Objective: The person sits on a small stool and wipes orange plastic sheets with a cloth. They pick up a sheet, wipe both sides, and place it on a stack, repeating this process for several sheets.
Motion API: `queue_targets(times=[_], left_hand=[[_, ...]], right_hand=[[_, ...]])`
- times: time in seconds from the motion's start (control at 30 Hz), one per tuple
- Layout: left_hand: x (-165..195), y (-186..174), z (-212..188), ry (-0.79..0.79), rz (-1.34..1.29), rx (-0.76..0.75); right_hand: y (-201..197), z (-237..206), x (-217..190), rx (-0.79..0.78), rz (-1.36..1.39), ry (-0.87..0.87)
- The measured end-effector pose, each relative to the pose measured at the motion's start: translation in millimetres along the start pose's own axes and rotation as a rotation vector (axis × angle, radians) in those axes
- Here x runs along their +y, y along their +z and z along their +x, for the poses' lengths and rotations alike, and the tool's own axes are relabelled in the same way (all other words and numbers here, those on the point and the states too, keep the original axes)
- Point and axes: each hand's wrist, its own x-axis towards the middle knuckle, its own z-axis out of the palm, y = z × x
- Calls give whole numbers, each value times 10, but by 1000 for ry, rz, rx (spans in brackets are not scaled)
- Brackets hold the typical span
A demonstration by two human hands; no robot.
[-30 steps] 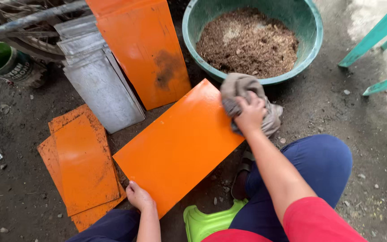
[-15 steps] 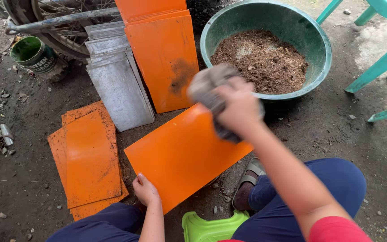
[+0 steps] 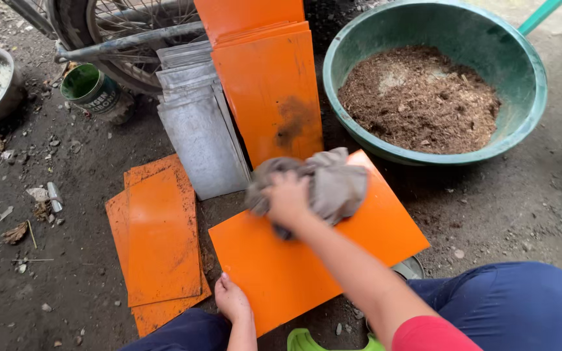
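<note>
Head view shows the right hand [image 3: 287, 198] bunched shut on a soft grey rag [image 3: 323, 185] atop a stiff, smooth orange panel [image 3: 313, 250] on the ground—left hand [image 3: 231, 299] fingers gripping its near edge—likely light.

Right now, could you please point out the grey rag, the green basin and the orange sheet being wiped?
grey rag [image 3: 333, 185], head view, bunched middle.
green basin [image 3: 528, 62], head view, right rim.
orange sheet [image 3: 294, 273], head view, bare lower face.
</note>
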Motion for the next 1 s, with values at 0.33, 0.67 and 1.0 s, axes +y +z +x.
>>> queue_targets(times=[0.33, 0.67, 1.0], left_hand=[[406, 89, -15, 197, 362, -25], [1052, 448, 554, 76, 165, -412], [1860, -70, 412, 586, -371, -572]], right_hand=[[-464, -691, 2961, 34, 846, 790], [-5, -1023, 3021, -304, 1768, 852], [-854, -1338, 3080, 535, 1694, 166]])
